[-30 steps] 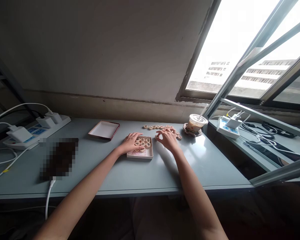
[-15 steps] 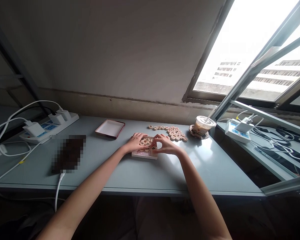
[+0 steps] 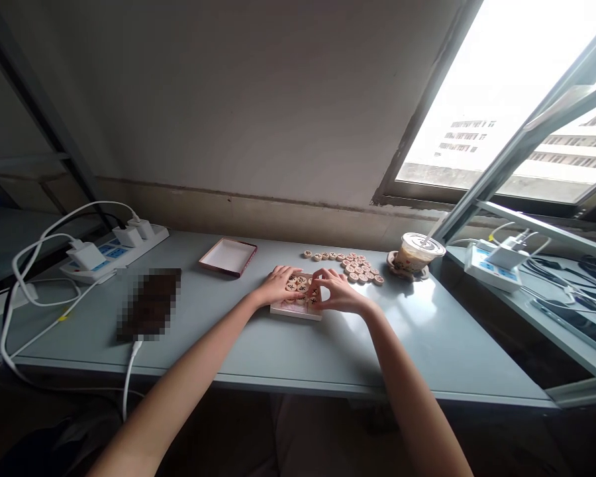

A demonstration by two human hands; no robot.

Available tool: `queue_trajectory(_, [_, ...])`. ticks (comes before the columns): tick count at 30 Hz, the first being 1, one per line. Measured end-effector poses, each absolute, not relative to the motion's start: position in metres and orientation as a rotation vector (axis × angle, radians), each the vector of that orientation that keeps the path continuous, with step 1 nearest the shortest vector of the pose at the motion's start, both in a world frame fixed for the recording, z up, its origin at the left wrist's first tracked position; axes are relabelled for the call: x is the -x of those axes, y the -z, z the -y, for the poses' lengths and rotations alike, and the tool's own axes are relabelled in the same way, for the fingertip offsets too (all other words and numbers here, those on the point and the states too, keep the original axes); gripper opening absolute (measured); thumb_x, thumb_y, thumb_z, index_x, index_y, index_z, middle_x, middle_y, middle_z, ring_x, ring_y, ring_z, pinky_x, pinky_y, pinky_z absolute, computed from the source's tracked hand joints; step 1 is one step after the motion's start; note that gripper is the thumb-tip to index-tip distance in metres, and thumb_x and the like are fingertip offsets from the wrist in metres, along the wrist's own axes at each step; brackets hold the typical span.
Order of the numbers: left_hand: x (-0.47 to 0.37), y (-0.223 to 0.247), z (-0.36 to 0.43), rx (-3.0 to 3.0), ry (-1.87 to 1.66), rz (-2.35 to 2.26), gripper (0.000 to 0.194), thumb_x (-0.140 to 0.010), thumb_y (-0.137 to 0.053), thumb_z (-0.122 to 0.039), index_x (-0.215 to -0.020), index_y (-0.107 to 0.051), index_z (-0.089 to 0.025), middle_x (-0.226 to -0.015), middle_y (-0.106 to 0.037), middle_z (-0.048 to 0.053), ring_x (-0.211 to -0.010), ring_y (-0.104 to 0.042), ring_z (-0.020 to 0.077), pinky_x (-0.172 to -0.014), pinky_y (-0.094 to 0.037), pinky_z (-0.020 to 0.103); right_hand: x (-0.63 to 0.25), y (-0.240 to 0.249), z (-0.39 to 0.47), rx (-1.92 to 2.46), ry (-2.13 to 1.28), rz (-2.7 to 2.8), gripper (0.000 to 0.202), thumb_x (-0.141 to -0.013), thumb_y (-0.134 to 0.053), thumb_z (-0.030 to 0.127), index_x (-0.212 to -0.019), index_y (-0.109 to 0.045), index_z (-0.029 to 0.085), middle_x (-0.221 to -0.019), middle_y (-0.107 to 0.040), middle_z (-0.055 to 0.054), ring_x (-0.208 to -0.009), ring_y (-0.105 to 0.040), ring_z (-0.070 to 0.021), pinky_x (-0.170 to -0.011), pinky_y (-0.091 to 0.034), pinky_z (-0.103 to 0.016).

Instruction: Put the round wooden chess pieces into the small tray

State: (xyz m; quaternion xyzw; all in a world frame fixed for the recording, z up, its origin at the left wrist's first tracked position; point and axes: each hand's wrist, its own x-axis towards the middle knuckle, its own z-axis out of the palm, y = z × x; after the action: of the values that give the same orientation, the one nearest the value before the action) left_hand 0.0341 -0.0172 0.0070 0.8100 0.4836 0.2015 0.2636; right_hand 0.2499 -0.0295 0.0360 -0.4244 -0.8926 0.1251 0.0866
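Observation:
A shallow white-sided box [image 3: 296, 313] lies on the desk, partly filled with round Chinese chess pieces [image 3: 300, 281] bearing dark characters. My left hand [image 3: 277, 287] grips the box's left side, its fingers along the far edge and its thumb reaching over the pieces. At the right end of the box, my right hand [image 3: 342, 293] has thumb and index finger closed about a Chinese chess piece [image 3: 314, 301]. Its fingers hide part of the box there. Behind and right of the box, several pieces with red characters [image 3: 359, 269] lie clustered, with a short row of dark-lettered pieces [image 3: 324, 256] beside them.
An upturned box lid [image 3: 227, 257] lies behind to the left. A lidded drink cup with a straw [image 3: 419, 253] stands on a coaster at right. Power strips [image 3: 116, 253] with white cables and a pixelated dark object [image 3: 151, 305] occupy the left. The desk's front edge [image 3: 298, 385] is near me.
The view has turned slightly left, so everything appears shifted right. My left hand stays on the box; my right hand's pinch remains at the box's right end with little visible movement.

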Motion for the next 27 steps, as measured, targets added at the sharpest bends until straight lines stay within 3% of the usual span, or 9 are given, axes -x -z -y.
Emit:
queue_trajectory(8, [-0.030, -0.013, 0.018, -2.325, -0.618, -1.379, 0.059, -0.081, -0.055, -0.049, -0.133, -0.041, -0.023, -0.141, -0.039, 0.008, -0.134, -0.028, 0.0246, -0.111, -0.026, 0.039, -0.248, -0.040, 0.029, 1.199, -0.504, 2.626, 0.025, -0.081, -0.054, 0.044, -0.097, -0.056, 0.025, -0.106, -0.050, -0.004, -0.103, -0.046, -0.0213, -0.092, -0.041, -0.036])
queue_trajectory(11, [-0.003, -0.030, 0.043, -2.423, -0.883, -1.718, 0.044, -0.088, -0.046, -0.043, -0.129, -0.045, -0.025, -0.145, -0.036, 0.007, -0.137, -0.024, 0.0268, -0.115, -0.012, 0.048, -0.248, -0.040, 0.028, 1.159, -0.487, 2.574, 0.025, -0.085, -0.049, 0.046, -0.094, -0.055, 0.024, -0.107, -0.051, -0.005, -0.104, -0.047, -0.0212, -0.093, -0.040, -0.037])
queue_trajectory(13, [0.028, -0.037, 0.077, -2.256, -1.182, -2.091, 0.039, -0.091, -0.040, -0.038, -0.127, -0.045, -0.026, -0.144, -0.038, 0.007, -0.136, -0.027, 0.0277, -0.114, -0.012, 0.050, -0.247, -0.038, 0.026, 1.139, -0.392, 2.538, 0.022, -0.086, -0.048, 0.044, -0.089, -0.055, 0.023, -0.105, -0.052, -0.006, -0.104, -0.047, -0.0217, -0.092, -0.040, -0.038])
queue_trajectory(15, [0.065, -0.033, 0.119, -1.912, -1.380, -2.450, 0.045, -0.090, -0.042, -0.042, -0.131, -0.041, -0.025, -0.142, -0.039, 0.009, -0.133, -0.031, 0.0300, -0.111, -0.019, 0.051, -0.243, -0.037, 0.027, 1.110, -0.297, 2.481, 0.018, -0.087, -0.047, 0.040, -0.087, -0.055, 0.023, -0.102, -0.054, -0.006, -0.101, -0.048, -0.0223, -0.090, -0.040, -0.039])
queue_trajectory(17, [0.101, -0.019, 0.159, -1.486, -1.432, -2.758, 0.066, -0.082, -0.051, -0.052, -0.136, -0.034, -0.019, -0.138, -0.042, 0.016, -0.129, -0.034, 0.0369, -0.106, -0.025, 0.056, -0.234, -0.038, 0.031, 1.064, -0.245, 2.401, 0.017, -0.088, -0.045, 0.037, -0.088, -0.056, 0.024, -0.101, -0.056, -0.007, -0.100, -0.049, -0.0227, -0.089, -0.040, -0.040])
queue_trajectory(19, [0.127, 0.001, 0.189, -1.215, -1.302, -2.900, 0.091, -0.072, -0.060, -0.060, -0.141, -0.025, -0.012, -0.133, -0.045, 0.024, -0.123, -0.040, 0.0433, -0.098, -0.032, 0.059, -0.219, -0.041, 0.038, 1.002, -0.255, 2.340, 0.018, -0.090, -0.043, 0.036, -0.090, -0.057, 0.024, -0.102, -0.057, -0.007, -0.100, -0.050, -0.0230, -0.089, -0.039, -0.040])
queue_trajectory(21, [0.140, 0.016, 0.204, -1.205, -1.165, -2.934, 0.103, -0.067, -0.062, -0.064, -0.143, -0.019, -0.010, -0.133, -0.045, 0.026, -0.123, -0.040, 0.0448, -0.097, -0.033, 0.059, -0.199, -0.044, 0.050, 0.947, -0.313, 2.322, 0.020, -0.091, -0.041, 0.036, -0.089, -0.058, 0.024, -0.102, -0.058, -0.007, -0.100, -0.050, -0.0237, -0.089, -0.039, -0.041])
queue_trajectory(27, [0.136, 0.018, 0.193, -1.399, -1.049, -2.876, 0.090, -0.073, -0.059, -0.055, -0.145, -0.017, -0.020, -0.126, -0.056, 0.016, -0.116, -0.049, 0.0373, -0.104, -0.023, 0.058, -0.132, -0.041, 0.095, 0.675, -0.641, 2.498, 0.019, -0.092, -0.042, 0.029, -0.097, -0.060, 0.026, -0.104, -0.059, -0.006, -0.098, -0.051, -0.0222, -0.089, -0.039, -0.040])
